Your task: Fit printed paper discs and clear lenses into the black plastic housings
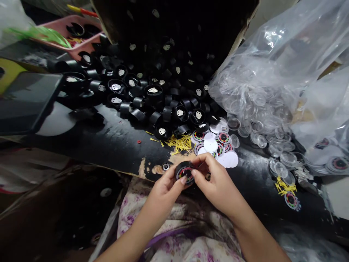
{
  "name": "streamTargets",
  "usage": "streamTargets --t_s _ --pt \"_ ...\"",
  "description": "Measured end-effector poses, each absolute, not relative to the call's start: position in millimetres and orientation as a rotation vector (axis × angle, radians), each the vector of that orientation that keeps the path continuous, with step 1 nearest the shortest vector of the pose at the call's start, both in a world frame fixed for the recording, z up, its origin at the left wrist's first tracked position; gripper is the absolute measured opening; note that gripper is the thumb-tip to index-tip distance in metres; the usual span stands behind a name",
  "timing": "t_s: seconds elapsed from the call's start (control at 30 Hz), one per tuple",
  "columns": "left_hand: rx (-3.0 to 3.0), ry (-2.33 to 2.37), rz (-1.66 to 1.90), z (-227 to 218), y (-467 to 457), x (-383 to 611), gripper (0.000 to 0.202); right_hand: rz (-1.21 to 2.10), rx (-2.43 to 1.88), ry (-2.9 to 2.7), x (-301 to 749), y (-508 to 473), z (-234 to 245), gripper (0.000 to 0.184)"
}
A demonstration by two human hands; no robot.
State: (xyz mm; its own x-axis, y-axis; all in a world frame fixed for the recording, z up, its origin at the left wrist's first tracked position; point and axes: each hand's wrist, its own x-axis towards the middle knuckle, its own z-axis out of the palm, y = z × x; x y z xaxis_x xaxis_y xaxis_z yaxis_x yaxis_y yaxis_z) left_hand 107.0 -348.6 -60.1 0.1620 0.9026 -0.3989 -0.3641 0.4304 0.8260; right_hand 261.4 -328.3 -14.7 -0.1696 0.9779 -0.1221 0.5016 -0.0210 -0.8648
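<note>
My left hand point(167, 189) and my right hand point(214, 178) hold a small black gauge point(181, 166) between them, close to the table's front edge. Inside its round black case lies a printed dial with red, yellow and green marks. Both thumbs press on the dial face, and the fingers curl round the case. Just beyond the hands is a heap of yellow pointers point(180, 143). Right of it, printed dial discs point(223, 137) lie mixed with plain white discs point(210, 145). A small ring-like part point(166, 167) rests left of the gauge.
Many black cases point(154, 91) spill across the table point(117, 142) from a dark opening at the back. Clear round covers point(280, 134) spill from a plastic bag point(267, 58) on the right. A dark-screened device point(27, 100) stands left, before a pink basket point(89, 45).
</note>
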Motion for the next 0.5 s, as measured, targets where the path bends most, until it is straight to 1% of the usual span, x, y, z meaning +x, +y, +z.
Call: streamTargets --t_s 0.07,0.13,0.2,0.3,0.33,0.37,0.43,0.5 --pt "0.693 1.117 0.975 -60.5 -351.5 95.4 0.032 1.185 -1.467 -1.828 258.4 -327.0 -12.6 0.018" --pt "0.675 1.191 1.012 -61.1 -353.2 81.8 0.032 1.154 -1.397 -1.97 252.3 -319.7 -12.7 0.016" --pt "0.587 1.226 1.137 -61.2 -353.1 70.0 0.03 0.929 -1.399 -2.165 243.0 -307.2 -16.6 0.012" --pt "0.465 1.216 1.277 -59.6 -351.0 60.4 0.027 0.382 -1.484 -2.472 226.9 -286.1 -27.2 0.012" --pt "0.438 1.206 1.287 -58.7 -350.4 59.6 0.026 0.248 -1.491 -2.542 222.4 -280.4 -30.3 0.011" --pt "0.412 1.196 1.285 -57.7 -350.0 59.8 0.025 0.163 -1.484 -2.591 219.0 -276.0 -32.7 0.011" --pt "0.349 1.173 1.287 -55.3 -349.3 62.5 0.025 0.103 -1.435 -2.637 216.0 -271.8 -34.2 0.01" --pt "0.267 1.118 1.275 -52.3 -347.5 67.2 0.024 0.185 -1.391 -2.613 218.2 -273.8 -32.1 0.009"
